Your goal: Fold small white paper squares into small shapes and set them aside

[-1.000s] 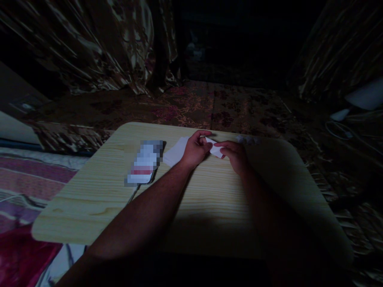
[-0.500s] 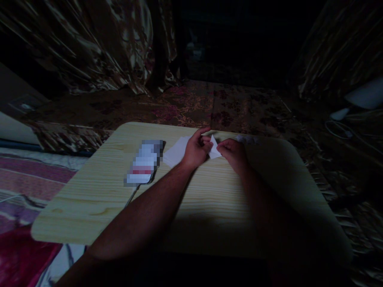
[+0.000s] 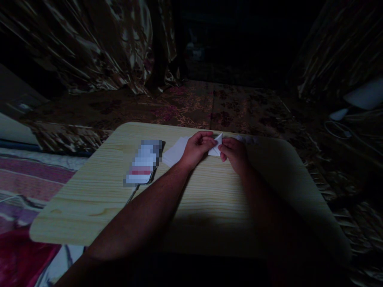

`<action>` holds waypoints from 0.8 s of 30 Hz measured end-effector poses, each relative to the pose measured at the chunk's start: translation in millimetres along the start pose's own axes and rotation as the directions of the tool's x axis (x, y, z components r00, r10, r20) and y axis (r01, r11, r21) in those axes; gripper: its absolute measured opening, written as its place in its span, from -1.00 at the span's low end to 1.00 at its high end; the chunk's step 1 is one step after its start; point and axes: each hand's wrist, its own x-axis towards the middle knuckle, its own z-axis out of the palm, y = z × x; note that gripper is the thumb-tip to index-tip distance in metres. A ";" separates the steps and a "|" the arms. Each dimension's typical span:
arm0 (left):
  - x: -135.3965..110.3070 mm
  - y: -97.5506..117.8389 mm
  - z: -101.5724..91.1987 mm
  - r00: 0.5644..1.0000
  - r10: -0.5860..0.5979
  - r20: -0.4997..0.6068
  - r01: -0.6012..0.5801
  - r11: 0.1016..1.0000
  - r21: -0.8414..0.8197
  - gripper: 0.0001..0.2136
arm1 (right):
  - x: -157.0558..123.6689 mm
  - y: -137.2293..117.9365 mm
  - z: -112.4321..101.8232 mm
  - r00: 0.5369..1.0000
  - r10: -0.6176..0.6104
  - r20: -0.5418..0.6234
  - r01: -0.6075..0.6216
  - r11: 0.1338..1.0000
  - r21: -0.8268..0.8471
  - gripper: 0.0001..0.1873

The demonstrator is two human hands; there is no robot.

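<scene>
A small white folded paper (image 3: pixel 216 146) is held between both hands over the far part of a light wooden table (image 3: pixel 191 199). My left hand (image 3: pixel 196 149) pinches its left side with thumb and fingers closed. My right hand (image 3: pixel 235 153) pinches its right side, fingers curled. One corner of the paper points up between the hands. A flat white sheet (image 3: pixel 175 151) lies on the table just left of my left hand.
A phone-like object (image 3: pixel 143 164), blurred out, lies on the table's left half with a cable running toward the near edge. More pale paper (image 3: pixel 247 139) shows behind my right hand. Patterned fabric surrounds the table; striped bedding lies at left. The room is dark.
The paper has been turned and folded between the fingers; its corner now points up. Both hands have drawn slightly closer together at the same spot.
</scene>
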 end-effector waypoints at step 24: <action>-4.9 0.5 3.8 0.999 -0.030 -0.023 0.033 0.987 0.156 -0.67 | -2.2 -6.9 5.0 0.999 0.009 -0.031 -0.012 0.994 -0.112 -0.77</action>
